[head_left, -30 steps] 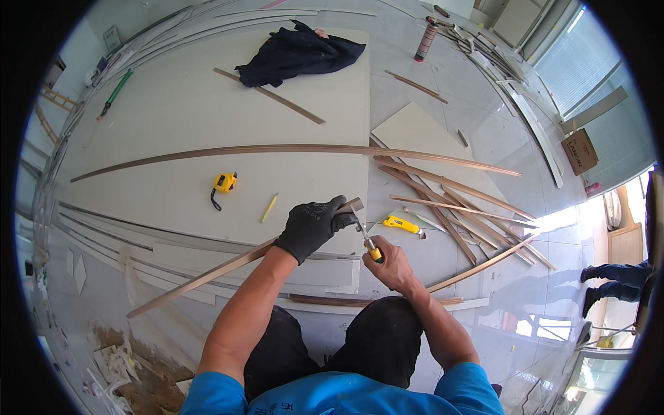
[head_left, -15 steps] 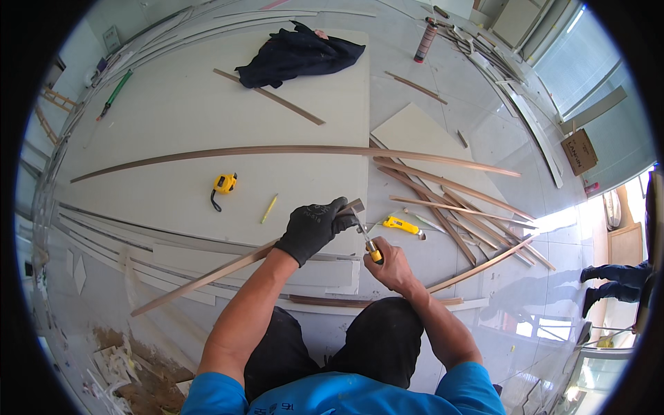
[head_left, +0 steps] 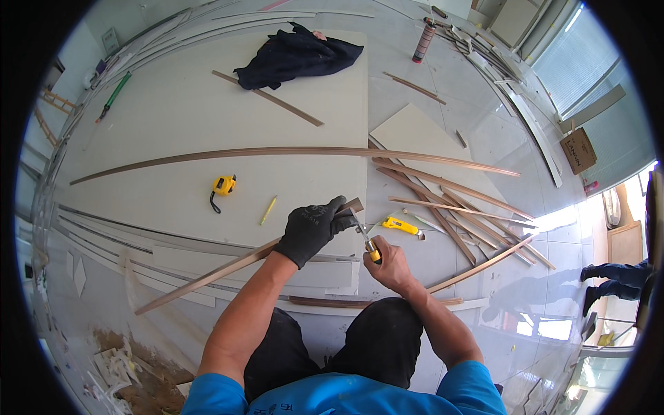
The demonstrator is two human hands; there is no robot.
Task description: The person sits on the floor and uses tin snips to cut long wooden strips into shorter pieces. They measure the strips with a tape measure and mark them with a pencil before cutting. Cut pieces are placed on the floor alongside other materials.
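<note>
I have the gloved left hand (head_left: 309, 228) closed around a long brown strip (head_left: 235, 264) close to its upper end. The strip's long axis slopes from the lower left of the frame up to the centre, passing beneath that hand. My bare right hand (head_left: 391, 265), wrapped around a yellow-handled tool (head_left: 374, 252), sits just below and right of the strip's short upper end. The left is nearer; the tool's metal head points up-left at that end, though I cannot tell whether they touch.
</note>
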